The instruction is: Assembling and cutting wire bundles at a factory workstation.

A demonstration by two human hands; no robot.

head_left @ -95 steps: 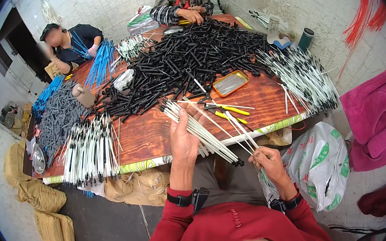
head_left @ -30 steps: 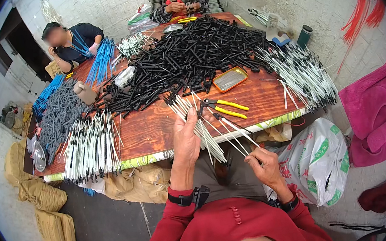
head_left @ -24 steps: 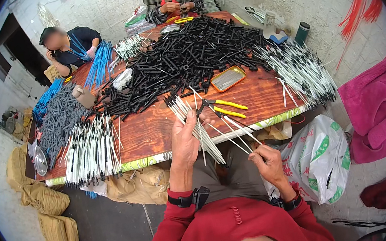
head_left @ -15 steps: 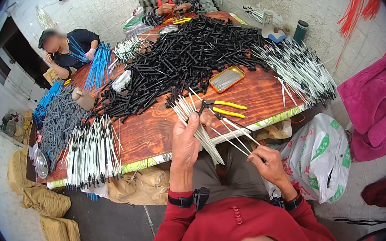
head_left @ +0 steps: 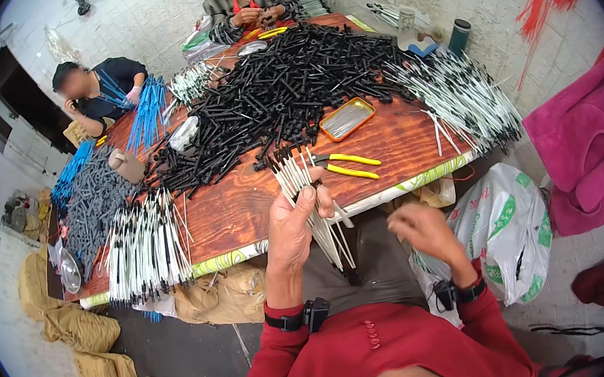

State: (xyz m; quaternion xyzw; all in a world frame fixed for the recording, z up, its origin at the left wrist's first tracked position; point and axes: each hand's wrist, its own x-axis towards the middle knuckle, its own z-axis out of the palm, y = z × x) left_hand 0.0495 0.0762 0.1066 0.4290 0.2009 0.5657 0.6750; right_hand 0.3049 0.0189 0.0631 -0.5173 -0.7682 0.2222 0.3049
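Observation:
A bundle of thin white rods with black tips is gripped upright in my left hand, just off the table's front edge and above my lap. My thumb presses across the rods while the fingers wrap behind them. To the right of the bundle, my right hand hangs apart from it, its fingers loosely bent and nothing visible in them. Beyond my left hand, pliers with yellow handles lie on the table; the rods partly cover their dark head.
A heap of black plastic parts fills the wooden table's middle. White rod bundles lie left and right. An orange-rimmed tray holds thin metal pins. Two people sit at the far side. A plastic bag stands right of my knees.
My right hand has let go of the rods it held by their ends and moved up and right. Those rods now sit closer in with my left hand's bundle.

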